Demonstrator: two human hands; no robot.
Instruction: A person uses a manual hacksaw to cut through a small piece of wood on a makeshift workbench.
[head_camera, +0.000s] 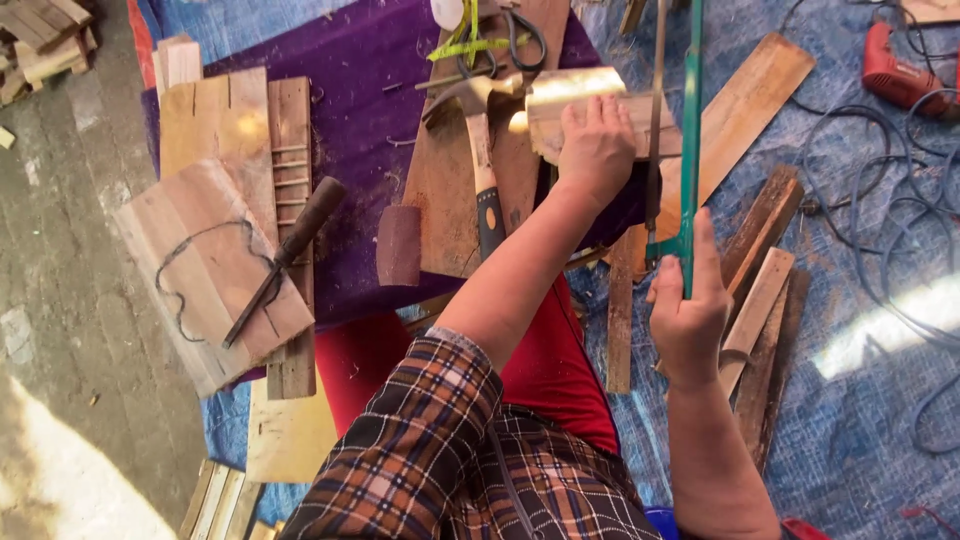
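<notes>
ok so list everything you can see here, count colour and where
wood block: one, pale, top centre, under the left hand
saw: one, green frame, upright, right of the block, handle in the right hand
hammer: one, wooden shaft with dark grip, left of the block
chisel: one, dark handle, lying on the marked board at left
marked board: one, pale with a dark drawn outline, left
wood planks: several, brown, right of centre
drill: one, red, top right corner
cable: one, grey-blue, looped at right
tarp: one, blue, beneath it all
cloth: one, purple, centre left
left hand: pressing on the block
right hand: gripping the saw
</notes>
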